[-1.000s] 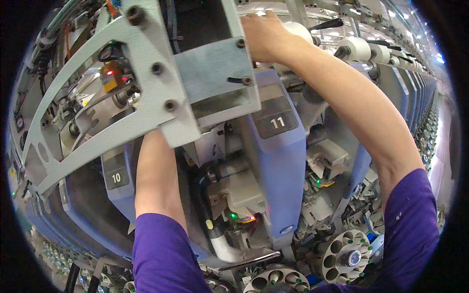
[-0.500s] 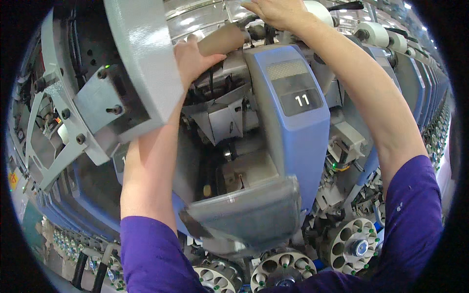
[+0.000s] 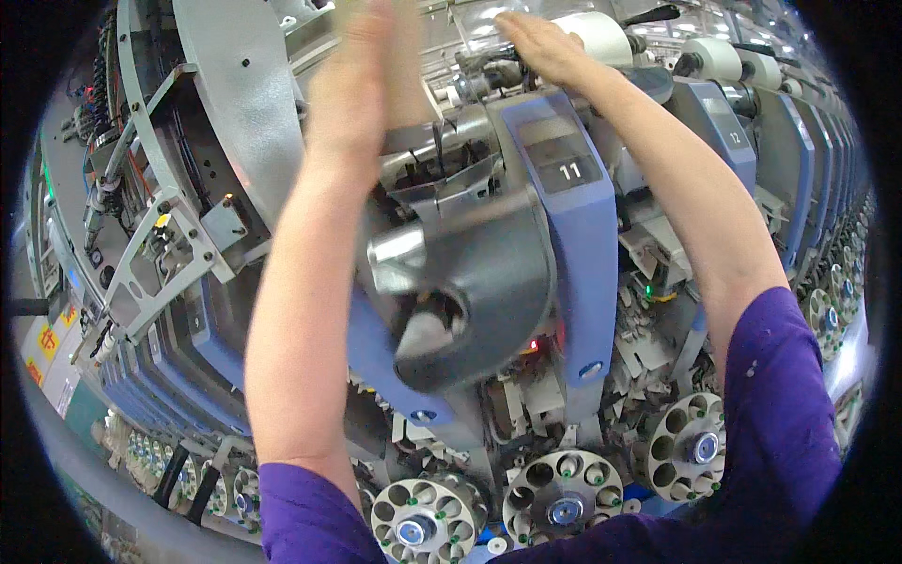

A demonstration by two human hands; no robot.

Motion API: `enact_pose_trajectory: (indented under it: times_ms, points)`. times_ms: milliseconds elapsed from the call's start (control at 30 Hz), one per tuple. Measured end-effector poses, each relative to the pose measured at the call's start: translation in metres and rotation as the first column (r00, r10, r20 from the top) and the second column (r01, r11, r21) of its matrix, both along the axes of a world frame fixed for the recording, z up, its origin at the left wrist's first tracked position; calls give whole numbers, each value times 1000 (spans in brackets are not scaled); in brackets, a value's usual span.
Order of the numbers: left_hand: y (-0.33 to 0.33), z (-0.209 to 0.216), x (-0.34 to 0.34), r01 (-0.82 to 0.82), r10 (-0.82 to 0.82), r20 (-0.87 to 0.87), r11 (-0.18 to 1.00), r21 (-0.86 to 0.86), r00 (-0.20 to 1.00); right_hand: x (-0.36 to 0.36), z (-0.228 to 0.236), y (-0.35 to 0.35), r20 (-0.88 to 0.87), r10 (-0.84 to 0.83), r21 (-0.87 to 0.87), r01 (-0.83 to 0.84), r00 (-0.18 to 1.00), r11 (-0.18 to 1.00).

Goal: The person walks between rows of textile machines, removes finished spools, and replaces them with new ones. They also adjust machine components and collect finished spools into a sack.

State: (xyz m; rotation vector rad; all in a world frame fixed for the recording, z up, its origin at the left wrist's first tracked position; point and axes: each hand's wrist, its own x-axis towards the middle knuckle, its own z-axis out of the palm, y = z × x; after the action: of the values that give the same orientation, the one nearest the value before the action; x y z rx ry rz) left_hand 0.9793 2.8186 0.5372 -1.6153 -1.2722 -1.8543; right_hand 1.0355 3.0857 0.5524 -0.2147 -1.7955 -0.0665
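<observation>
My left hand (image 3: 352, 89) is raised and motion-blurred in front of the winding unit's top, against a tan tube (image 3: 415, 66); its grip is unclear. With fingers spread, my right hand (image 3: 540, 42) rests on the dark mechanism (image 3: 484, 70) beside a white yarn package (image 3: 601, 33). Below stands the blue unit housing (image 3: 573, 235) with a small number plate. A dark grey curved cover (image 3: 489, 282) bulges out in front of it, between my forearms.
A large grey metal arm (image 3: 235, 94) with bolts stands at the left. More blue units and white packages (image 3: 714, 56) run off to the right. Round bobbin magazines (image 3: 564, 498) (image 3: 691, 446) (image 3: 423, 522) sit along the bottom.
My left hand has risen from low in the machine to the tube at the top. The grey arm has shifted left, and the dark cover now fills the middle. My right hand stays on top.
</observation>
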Motion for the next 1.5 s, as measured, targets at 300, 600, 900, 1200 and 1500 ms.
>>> enact_pose_trajectory:
  times_ms: [300, 600, 900, 1200, 1500]
  points:
    - [-203, -157, 52, 277, -280, 264, 960, 50, 923, 206, -201, -101, -127, 706, -427, -681, 696, 595]
    - [-243, -366, 88, 289, -265, 797, 950, 120, 542, 173, -449, -153, -43, 635, -989, -121, 771, 80]
    - [-297, -434, 127, 146, -44, 904, 989, -20, 425, 90, -351, -187, -575, 625, -711, -700, 527, -64]
    - [-324, -440, 158, 183, 25, 922, 978, -104, 387, 28, -280, -162, -744, 501, -661, -596, 442, -457]
    - [-332, -470, 167, 192, 34, 945, 976, -101, 324, 46, -366, -271, 706, 601, -445, -426, 374, 788]
